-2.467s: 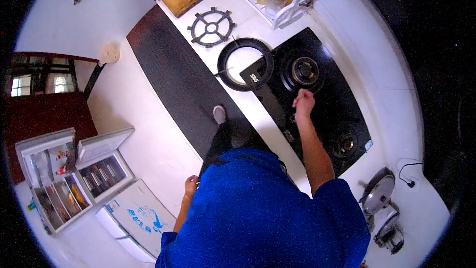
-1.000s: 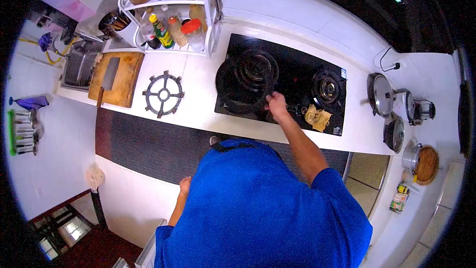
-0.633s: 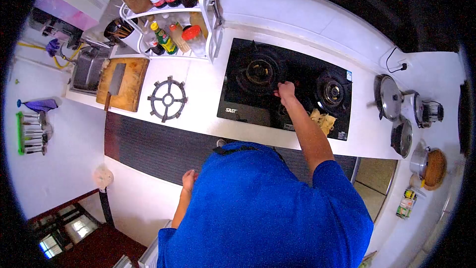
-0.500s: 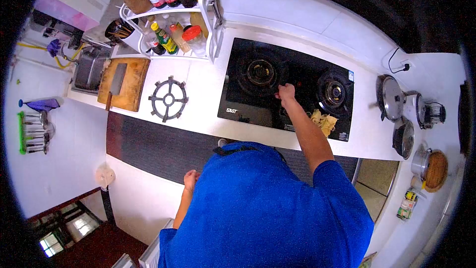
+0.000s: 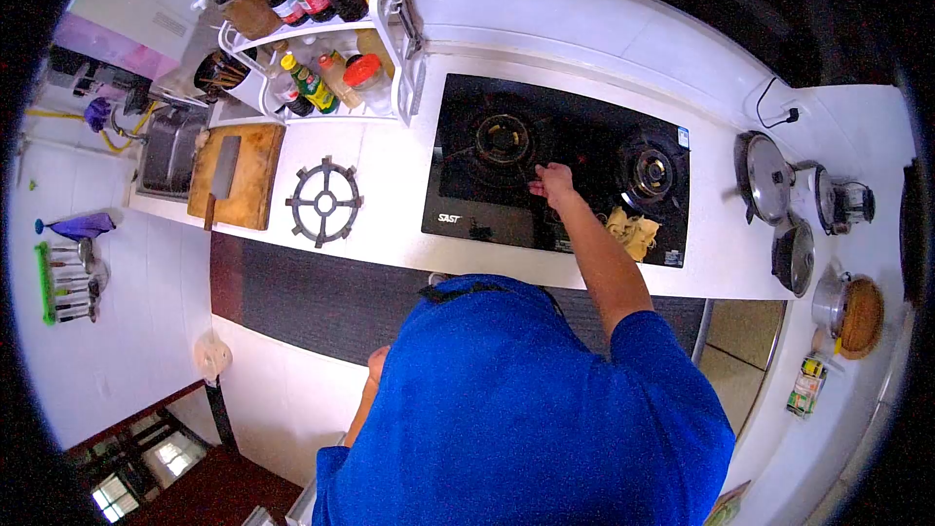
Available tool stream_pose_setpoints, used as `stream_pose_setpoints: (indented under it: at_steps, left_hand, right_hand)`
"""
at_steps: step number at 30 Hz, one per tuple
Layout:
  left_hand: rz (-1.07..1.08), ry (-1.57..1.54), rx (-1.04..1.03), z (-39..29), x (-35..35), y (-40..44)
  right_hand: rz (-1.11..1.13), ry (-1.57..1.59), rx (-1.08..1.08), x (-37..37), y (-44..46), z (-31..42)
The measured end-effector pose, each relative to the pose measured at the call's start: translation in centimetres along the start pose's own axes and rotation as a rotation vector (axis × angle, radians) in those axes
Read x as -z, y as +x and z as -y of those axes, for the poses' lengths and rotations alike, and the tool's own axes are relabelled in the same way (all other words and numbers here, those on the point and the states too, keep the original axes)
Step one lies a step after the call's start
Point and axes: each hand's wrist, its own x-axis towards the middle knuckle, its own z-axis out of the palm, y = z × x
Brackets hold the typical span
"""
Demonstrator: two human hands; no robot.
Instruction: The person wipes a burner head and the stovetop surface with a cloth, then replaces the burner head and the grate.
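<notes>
My right hand is over the black glass cooktop, its fingers pinched at the near right edge of the black ring around the left burner. Dark on dark, the ring's outline is faint. A crumpled yellowish cloth lies by my right forearm, in front of the right burner. Low at my left side, my left hand is partly covered by the blue shirt, and its fingertips are hidden. A round, spoked pan support rests on the white counter, left of the cooktop.
On the left are a cutting board with a cleaver, and a sink. A white rack holds several bottles and jars. Lidded pans stand at the right, near a wicker basket.
The black ring has gone from the counter's front edge to the left burner, with my right hand at its rim. My view has swung toward the counter. My left hand is now more covered by the shirt.
</notes>
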Motion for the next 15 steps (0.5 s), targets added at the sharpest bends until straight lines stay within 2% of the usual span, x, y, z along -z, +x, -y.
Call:
stream_pose_setpoints:
  at_steps: [2, 5, 6, 8, 9, 10, 12, 13, 15]
  left_hand:
    - [-0.074, 0.114, -0.017, -4.9, -0.6, -1.3]
    - [-0.110, -0.020, -0.103, -7.4, -0.6, 0.9]
    - [-0.198, -0.157, 0.075, -11.0, -1.0, 0.8]
    - [-0.278, -0.219, -0.064, -14.8, -0.1, 2.5]
    - [-0.223, -0.267, -0.210, -16.9, 0.9, 3.5]
    - [-0.256, -0.183, -0.282, -18.0, 2.3, 5.8]
    - [-0.424, -0.241, -0.309, -23.4, 2.8, 7.0]
    - [-0.521, -0.209, -0.290, -23.8, 4.1, 9.5]
    - [-0.877, 0.301, -0.445, -26.7, 5.3, 10.9]
  right_hand:
    - [0.007, 0.026, -0.009, 0.4, -0.6, 0.3]
    - [0.092, 0.058, 0.016, 2.0, -0.2, -0.5]
    - [0.085, 0.046, 0.058, 2.1, -1.1, -0.5]
    - [0.102, 0.020, 0.102, 2.7, -4.3, -0.4]
    - [0.122, 0.006, 0.114, 3.1, -5.6, -0.7]
    - [0.132, -0.075, 0.119, 3.6, -6.9, -1.1]
    - [0.141, -0.221, 0.175, 5.4, -9.2, -2.8]
    - [0.144, -0.287, 0.226, 6.3, -10.3, -3.8]
    - [0.177, -0.413, 0.394, 10.3, -10.1, -7.4]
